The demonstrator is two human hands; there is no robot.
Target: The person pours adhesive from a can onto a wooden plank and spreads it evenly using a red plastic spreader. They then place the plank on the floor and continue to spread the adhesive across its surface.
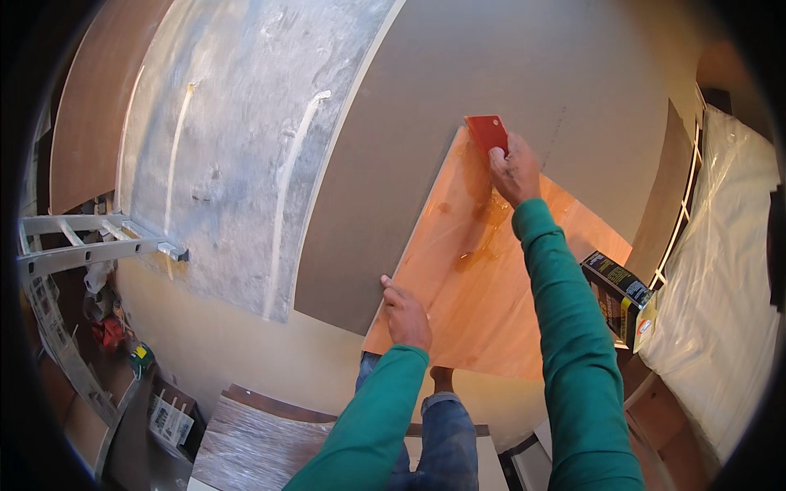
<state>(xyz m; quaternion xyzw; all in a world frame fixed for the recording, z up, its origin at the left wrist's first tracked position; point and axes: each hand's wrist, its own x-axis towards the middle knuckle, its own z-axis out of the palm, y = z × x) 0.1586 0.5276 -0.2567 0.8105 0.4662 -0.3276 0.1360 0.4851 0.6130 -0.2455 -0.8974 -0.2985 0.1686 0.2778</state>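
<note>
A shiny orange-brown board lies flat in front of me, on a larger grey-brown sheet. Wet streaks and a puddle of amber glue show on its surface. My right hand reaches far out and grips a red plastic spreader at the board's far corner. My left hand rests on the board's near left edge, fingers closed against it. Both arms wear green sleeves.
A dark can with a yellow label stands at the board's right. A plastic-covered white surface lies further right. An aluminium ladder and small clutter sit at the left. A grey cement wall panel rises behind. My bare foot shows below.
</note>
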